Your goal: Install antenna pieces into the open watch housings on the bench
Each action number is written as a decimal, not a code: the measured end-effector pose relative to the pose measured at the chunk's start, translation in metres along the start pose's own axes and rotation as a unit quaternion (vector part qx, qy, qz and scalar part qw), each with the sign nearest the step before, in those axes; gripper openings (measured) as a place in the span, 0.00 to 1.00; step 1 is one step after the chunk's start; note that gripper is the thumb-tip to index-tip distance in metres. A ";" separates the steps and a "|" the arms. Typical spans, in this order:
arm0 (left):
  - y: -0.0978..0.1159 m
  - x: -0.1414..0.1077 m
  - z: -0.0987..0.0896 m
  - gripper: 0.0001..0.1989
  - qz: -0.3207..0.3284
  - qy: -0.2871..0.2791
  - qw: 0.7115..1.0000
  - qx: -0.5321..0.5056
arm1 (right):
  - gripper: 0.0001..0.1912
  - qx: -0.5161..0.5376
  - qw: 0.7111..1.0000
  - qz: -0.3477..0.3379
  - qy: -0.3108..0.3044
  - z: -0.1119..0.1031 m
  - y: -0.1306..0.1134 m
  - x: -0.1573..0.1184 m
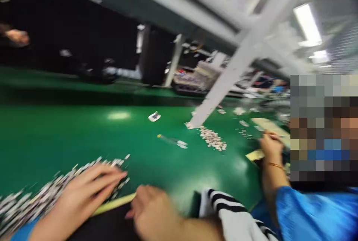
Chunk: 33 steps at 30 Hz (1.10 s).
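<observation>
My left hand (84,192) reaches over the edge of a long pile of small, pale, thin pieces (47,196). Its fingers are stretched out, and nothing can be made out in them. To its right, my right hand (156,207) has curled fingers beside the end of a yellow strip (114,204). Blur hides whether the fingers grip the strip or something small. The strip runs along the edge of a dark surface (106,226) below both hands.
The green tabletop (84,133) carries a clear-handled tool (172,141), a small white item (154,116) and a heap of small pale parts (213,138). A white slanting post (223,81) rises from it. At right, a co-worker's hand (271,146) is near a pale board (268,127).
</observation>
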<state>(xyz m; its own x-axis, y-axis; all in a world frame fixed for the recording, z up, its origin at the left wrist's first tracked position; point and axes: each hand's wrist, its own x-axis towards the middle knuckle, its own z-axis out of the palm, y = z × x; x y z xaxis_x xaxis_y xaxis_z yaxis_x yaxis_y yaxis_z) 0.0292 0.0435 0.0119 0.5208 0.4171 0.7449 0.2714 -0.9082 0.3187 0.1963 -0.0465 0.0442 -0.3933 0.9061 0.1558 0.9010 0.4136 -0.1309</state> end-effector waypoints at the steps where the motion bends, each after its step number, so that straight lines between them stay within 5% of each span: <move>1: 0.004 -0.004 -0.003 0.10 -0.030 -0.034 0.999 0.019 | 0.12 0.016 1.000 -0.015 -0.018 0.009 0.001 -0.001; 6: 0.003 -0.007 0.005 0.06 -0.085 -0.056 0.995 0.005 | 0.07 -0.002 0.998 -0.052 -0.036 0.042 0.013 -0.002; 13: 0.007 -0.007 0.005 0.06 -0.108 -0.051 0.993 -0.015 | 0.08 -0.027 0.997 -0.071 0.030 0.038 0.013 -0.004; 19: 0.006 -0.006 0.006 0.06 -0.109 -0.054 0.992 -0.012 | 0.01 0.135 0.987 0.011 -0.084 0.028 0.026 0.007; 24: 0.008 -0.004 0.005 0.06 -0.103 -0.056 0.993 -0.025 | 0.04 0.331 0.919 0.118 -0.175 0.021 0.047 0.027; 29: 0.010 -0.004 0.004 0.06 -0.097 -0.040 0.994 -0.035 | 0.06 0.571 0.797 0.196 -0.005 0.030 0.042 0.037; 33: 0.011 -0.004 0.004 0.08 -0.091 -0.034 0.995 -0.033 | 0.03 0.638 0.749 0.176 0.020 0.036 0.026 0.036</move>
<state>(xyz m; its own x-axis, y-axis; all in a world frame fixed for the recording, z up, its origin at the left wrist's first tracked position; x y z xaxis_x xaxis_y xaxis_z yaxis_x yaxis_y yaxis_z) 0.0328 0.0323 0.0098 0.5222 0.5742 0.6306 0.3129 -0.8168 0.4847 0.1988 0.0000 0.0112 -0.1436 0.9862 -0.0822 0.0288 -0.0789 -0.9965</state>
